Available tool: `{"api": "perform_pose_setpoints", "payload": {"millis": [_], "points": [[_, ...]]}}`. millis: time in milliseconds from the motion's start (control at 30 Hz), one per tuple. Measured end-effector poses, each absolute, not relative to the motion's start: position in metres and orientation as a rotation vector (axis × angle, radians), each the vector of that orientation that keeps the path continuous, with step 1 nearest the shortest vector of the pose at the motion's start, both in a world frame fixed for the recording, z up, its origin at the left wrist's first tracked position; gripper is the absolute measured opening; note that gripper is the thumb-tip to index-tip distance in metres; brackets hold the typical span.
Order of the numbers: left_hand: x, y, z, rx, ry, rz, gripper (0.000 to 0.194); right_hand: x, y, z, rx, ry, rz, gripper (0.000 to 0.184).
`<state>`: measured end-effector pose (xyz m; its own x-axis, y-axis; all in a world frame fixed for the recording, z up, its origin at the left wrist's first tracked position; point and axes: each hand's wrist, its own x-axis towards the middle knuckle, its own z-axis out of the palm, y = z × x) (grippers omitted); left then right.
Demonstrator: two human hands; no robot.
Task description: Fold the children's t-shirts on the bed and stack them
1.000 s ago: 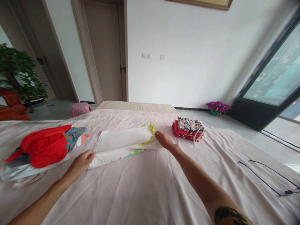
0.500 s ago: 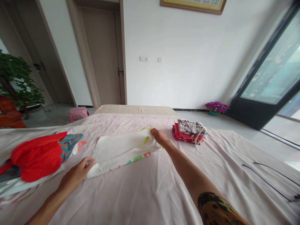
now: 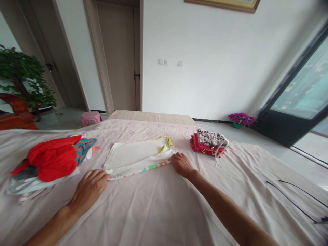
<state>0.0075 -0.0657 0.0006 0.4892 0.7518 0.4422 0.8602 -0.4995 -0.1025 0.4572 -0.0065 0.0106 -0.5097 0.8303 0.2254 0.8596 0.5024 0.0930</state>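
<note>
Garment (image 3: pixel 135 153) lies lengthwise between left hand (image 3: pixel 91 186) and right hand (image 3: pixel 182 164), both touching near corners, fingers curled, grip indeterminable.

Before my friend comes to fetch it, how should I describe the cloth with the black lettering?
Find the big pale pink sheet. On it, to the right of the right hand, sits a folded stack. The cloth is its top piece, pale with black lettering, unlike the red pieces beneath.

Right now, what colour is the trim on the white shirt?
Yellow-green trim, clearest in the head view.
</note>
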Motion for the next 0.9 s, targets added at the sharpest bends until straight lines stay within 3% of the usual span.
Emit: {"api": "perform_pose_setpoints", "payload": {"millis": [233, 400, 500, 667, 900], "points": [[-0.002, -0.067, 0.024, -2.411, -1.274, -0.569, 0.020, 0.458, -0.027, 0.028, -1.386, -2.564, -0.398, 0.017], [-0.026, -0.080, 0.011, -2.623, -1.192, -0.540, 0.028, 0.479, -0.077, 0.032, -1.249, -2.628, -0.066, 0.021], [-0.019, -0.083, 0.012, -2.633, -1.293, -0.610, 0.033, 0.490, -0.078, 0.037, -1.542, -2.307, 0.032, 0.023], [0.062, -0.091, 0.032, -2.840, -1.340, -0.803, 0.043, 0.490, -0.048, 0.039, -2.062, -1.925, 0.179, 0.029], [0.214, -0.097, 0.027, -3.205, -1.016, -0.794, 0.044, 0.468, -0.033, 0.030, -2.058, -2.005, 0.150, 0.016]]}}
